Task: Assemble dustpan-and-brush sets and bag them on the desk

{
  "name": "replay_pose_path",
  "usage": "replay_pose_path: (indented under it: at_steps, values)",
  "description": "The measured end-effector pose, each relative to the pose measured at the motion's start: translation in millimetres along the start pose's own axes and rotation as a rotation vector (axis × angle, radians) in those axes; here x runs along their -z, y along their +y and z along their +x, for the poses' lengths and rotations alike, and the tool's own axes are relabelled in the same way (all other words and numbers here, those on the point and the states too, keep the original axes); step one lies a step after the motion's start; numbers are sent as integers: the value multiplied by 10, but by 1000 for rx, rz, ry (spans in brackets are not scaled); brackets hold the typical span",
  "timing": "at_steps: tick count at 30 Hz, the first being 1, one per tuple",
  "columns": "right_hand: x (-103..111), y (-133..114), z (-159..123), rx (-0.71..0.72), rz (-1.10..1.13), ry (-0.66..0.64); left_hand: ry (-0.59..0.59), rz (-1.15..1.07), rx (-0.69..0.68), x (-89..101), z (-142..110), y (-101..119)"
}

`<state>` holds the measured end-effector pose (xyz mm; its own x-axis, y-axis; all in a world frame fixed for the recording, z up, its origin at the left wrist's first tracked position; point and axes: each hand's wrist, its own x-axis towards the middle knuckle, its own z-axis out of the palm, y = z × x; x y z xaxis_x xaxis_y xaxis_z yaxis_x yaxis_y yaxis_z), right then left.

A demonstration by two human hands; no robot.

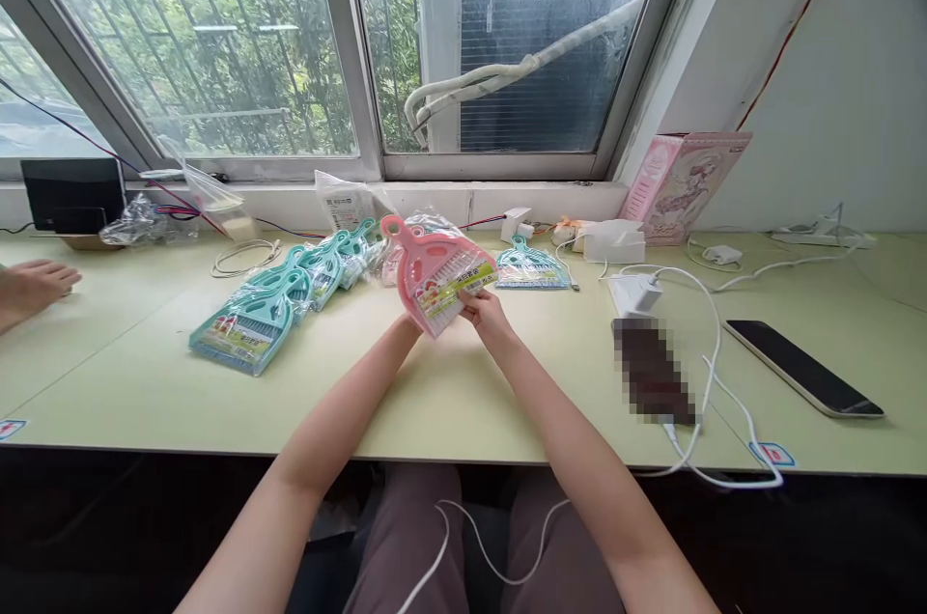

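Observation:
Lifted above the table is a pink dustpan and brush set [438,271] in clear wrapping, tilted, with a printed label across its lower part. My right hand [487,310] grips its lower right edge, thumb and fingers closed on the wrapping. At the lower left, my left hand [409,328] reaches behind the pink set and holds it there; its fingers are mostly hidden. To the left lies an overlapping row of several wrapped turquoise dustpan sets [250,322]. Another turquoise dustpan set [532,265] lies by itself, right of the pink one.
Another person's hand [43,281] rests at the table's left. On the right are a charging phone [656,371] with a white cable, a second dark-screened phone [803,368], a power adapter [635,293] and a pink box [685,187]. Plastic wrap [145,220] lies by the window.

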<state>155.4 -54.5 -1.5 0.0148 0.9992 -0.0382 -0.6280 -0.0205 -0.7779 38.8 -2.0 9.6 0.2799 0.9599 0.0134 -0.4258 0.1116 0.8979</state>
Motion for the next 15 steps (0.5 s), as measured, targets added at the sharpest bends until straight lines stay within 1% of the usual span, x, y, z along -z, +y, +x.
replay_pose_path:
  at_steps: [2, 4, 6, 7, 9, 10, 13, 15]
  values:
    - [44, -47, 36, 41, 88, 90, 5, -55, -7, 50, 63, 9]
    - [109, -103, 79, 80, 161, 179, 13, -108, -66, 93, 84, 53]
    - [183, -151, 122, 109, 198, 248, -20, -84, -123, 99, 60, 85]
    - [218, -167, 140, 117, 201, 272, -56, -28, -143, 84, 36, 83]
    - [271, -179, 166, 115, 187, 296, -116, 127, -206, 25, -15, 33]
    - [287, -176, 174, 107, 176, 295, -125, 199, -250, -9, -33, -11]
    - [300, -152, 177, 60, 152, 277, -79, 298, -370, -63, -36, -171]
    - [298, -148, 178, 20, 138, 267, -46, 293, -385, -43, -3, -256]
